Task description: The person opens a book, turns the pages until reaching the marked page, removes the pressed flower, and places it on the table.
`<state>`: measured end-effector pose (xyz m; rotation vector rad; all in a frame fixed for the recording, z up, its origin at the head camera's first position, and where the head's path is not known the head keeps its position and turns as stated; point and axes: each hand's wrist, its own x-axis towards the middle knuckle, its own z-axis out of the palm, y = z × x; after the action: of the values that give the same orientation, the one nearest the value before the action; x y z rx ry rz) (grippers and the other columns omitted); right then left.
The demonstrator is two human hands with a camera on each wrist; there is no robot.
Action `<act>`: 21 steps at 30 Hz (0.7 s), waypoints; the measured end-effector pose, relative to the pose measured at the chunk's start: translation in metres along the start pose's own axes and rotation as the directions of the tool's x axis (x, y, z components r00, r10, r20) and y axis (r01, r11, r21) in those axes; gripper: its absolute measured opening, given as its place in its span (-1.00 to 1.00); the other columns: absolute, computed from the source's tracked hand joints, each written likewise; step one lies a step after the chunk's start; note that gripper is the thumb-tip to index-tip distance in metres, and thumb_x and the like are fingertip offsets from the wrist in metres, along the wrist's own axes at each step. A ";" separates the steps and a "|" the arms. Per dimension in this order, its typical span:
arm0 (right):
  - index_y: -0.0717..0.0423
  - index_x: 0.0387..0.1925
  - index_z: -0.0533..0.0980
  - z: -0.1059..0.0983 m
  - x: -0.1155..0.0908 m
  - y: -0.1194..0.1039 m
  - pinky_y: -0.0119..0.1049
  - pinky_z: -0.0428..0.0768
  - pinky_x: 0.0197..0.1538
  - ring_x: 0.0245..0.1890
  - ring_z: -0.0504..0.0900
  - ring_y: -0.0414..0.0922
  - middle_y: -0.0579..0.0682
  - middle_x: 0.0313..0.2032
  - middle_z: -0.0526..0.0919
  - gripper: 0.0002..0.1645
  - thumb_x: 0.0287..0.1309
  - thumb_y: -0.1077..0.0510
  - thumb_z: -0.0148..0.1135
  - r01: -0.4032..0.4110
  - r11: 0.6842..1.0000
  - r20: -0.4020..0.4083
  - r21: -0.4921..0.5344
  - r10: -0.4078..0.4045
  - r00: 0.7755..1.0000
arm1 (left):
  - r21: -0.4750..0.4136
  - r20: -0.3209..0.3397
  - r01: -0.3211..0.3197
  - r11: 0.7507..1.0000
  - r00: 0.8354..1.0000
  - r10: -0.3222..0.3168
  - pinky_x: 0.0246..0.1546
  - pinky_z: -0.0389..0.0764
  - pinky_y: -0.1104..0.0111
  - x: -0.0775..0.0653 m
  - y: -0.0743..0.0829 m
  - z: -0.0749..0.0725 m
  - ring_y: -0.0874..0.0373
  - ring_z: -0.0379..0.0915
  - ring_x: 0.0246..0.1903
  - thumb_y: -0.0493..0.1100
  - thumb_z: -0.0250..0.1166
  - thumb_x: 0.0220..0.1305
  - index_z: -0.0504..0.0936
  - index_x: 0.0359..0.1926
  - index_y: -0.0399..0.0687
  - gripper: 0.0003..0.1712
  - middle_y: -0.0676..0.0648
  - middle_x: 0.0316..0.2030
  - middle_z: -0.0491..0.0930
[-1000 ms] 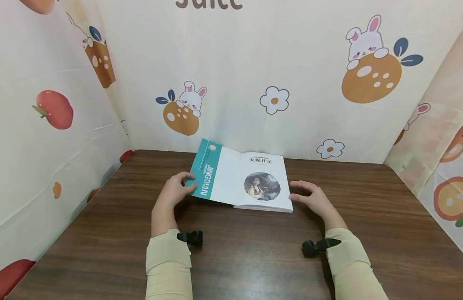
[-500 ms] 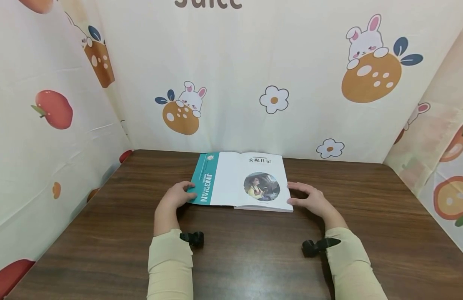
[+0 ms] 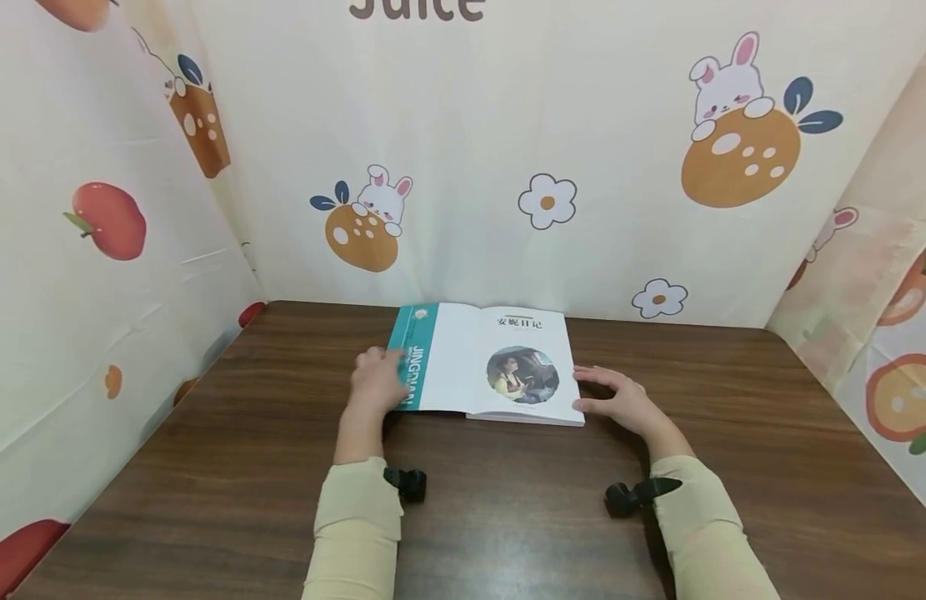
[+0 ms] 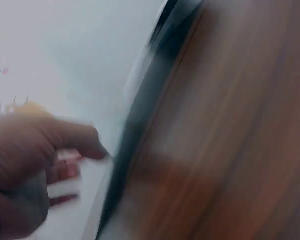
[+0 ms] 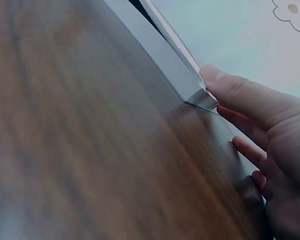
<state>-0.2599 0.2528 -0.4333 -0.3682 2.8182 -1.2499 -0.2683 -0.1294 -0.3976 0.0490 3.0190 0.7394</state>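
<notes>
An open book (image 3: 518, 367) lies near the back of the table, with a round picture on its right page. A teal flap (image 3: 413, 333) with white lettering extends along its left side. My left hand (image 3: 377, 381) is over the flap's outer edge, fingers loosely bent; in the left wrist view the hand (image 4: 30, 160) is blurred, its thumb apart from the fingers. My right hand (image 3: 620, 400) holds the book's right edge. In the right wrist view its thumb (image 5: 230, 87) presses the corner of the page, with the index finger against the side of the page block (image 5: 157, 52).
The brown wooden table (image 3: 508, 517) reaches back to a printed cloth (image 3: 470, 125) hanging behind the book. More printed cloth stands along the left and right sides. A small black camera is strapped to each wrist.
The raised left cover and its teal flap have come down flat. My left hand has let go of the flap's edge and shifted right over it; my right hand has moved slightly left onto the book's edge.
</notes>
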 end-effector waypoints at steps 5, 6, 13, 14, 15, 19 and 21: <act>-0.06 0.13 0.48 0.002 0.002 -0.003 0.21 -0.01 0.23 0.33 0.08 0.10 0.02 0.24 0.36 -0.27 -0.15 -0.16 0.42 -0.007 0.998 0.020 0.058 0.006 1.000 | 0.004 0.095 -0.322 0.947 0.943 0.320 0.27 0.04 0.12 0.003 0.047 0.020 -0.02 -0.07 0.34 -0.22 0.10 0.25 0.39 0.24 -0.04 -0.50 -0.10 0.32 0.19; -0.07 0.13 0.48 0.003 0.002 -0.004 0.21 0.00 0.23 0.33 0.08 0.10 0.02 0.24 0.36 -0.27 -0.15 -0.16 0.42 -0.007 0.998 0.024 0.064 0.005 1.000 | 0.003 0.131 -0.341 0.940 0.932 0.338 0.28 0.01 0.12 0.002 0.053 0.023 -0.02 -0.08 0.35 -0.15 0.09 0.28 0.38 0.25 -0.03 -0.50 -0.09 0.32 0.18; -0.06 0.12 0.48 0.003 -0.001 -0.003 0.20 0.01 0.23 0.33 0.10 0.10 0.02 0.24 0.36 -0.28 -0.14 -0.15 0.42 -0.013 0.999 0.010 0.053 0.012 1.000 | 0.052 0.174 -0.294 0.954 0.944 0.281 0.26 0.09 0.13 -0.001 0.066 0.043 0.01 -0.03 0.34 0.17 0.10 0.27 0.38 0.26 0.13 -0.42 -0.07 0.34 0.15; -0.06 0.12 0.48 0.003 -0.002 -0.003 0.20 0.02 0.23 0.33 0.10 0.10 0.02 0.24 0.36 -0.28 -0.14 -0.15 0.42 -0.009 0.999 0.008 0.047 0.009 1.000 | 0.045 0.167 -0.293 0.955 0.945 0.282 0.25 0.11 0.13 -0.001 0.066 0.045 0.00 -0.02 0.33 0.19 0.10 0.25 0.39 0.25 0.12 -0.41 -0.08 0.34 0.16; -0.06 0.12 0.48 0.002 -0.002 -0.003 0.20 0.01 0.23 0.33 0.09 0.10 0.02 0.24 0.36 -0.28 -0.14 -0.15 0.42 -0.007 0.999 0.009 0.043 0.006 1.000 | 0.040 0.159 -0.293 0.955 0.946 0.284 0.24 0.12 0.12 0.000 0.067 0.046 0.00 0.00 0.33 0.20 0.11 0.24 0.41 0.24 0.12 -0.41 -0.08 0.33 0.17; -0.05 0.12 0.47 0.000 -0.003 -0.002 0.23 -0.01 0.22 0.34 0.07 0.11 0.03 0.26 0.34 -0.26 -0.15 -0.17 0.41 -0.007 1.000 0.022 0.014 0.006 1.000 | 0.031 0.128 -0.269 0.963 0.956 0.264 0.20 0.19 0.10 0.001 0.073 0.051 -0.05 0.09 0.28 0.27 0.15 0.17 0.45 0.20 0.10 -0.36 -0.12 0.29 0.22; -0.05 0.13 0.46 -0.001 -0.004 -0.002 0.25 -0.03 0.22 0.34 0.05 0.11 0.03 0.27 0.32 -0.24 -0.16 -0.18 0.42 -0.010 1.000 0.030 0.000 0.010 0.999 | 0.037 0.090 -0.254 0.966 0.964 0.250 0.17 0.23 0.09 0.001 0.077 0.055 -0.08 0.17 0.20 0.32 0.18 0.11 0.48 0.16 0.08 -0.33 -0.14 0.22 0.28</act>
<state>-0.2553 0.2530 -0.4312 -0.3690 2.7913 -1.2319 -0.2650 -0.0354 -0.4106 0.4626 2.9811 0.6600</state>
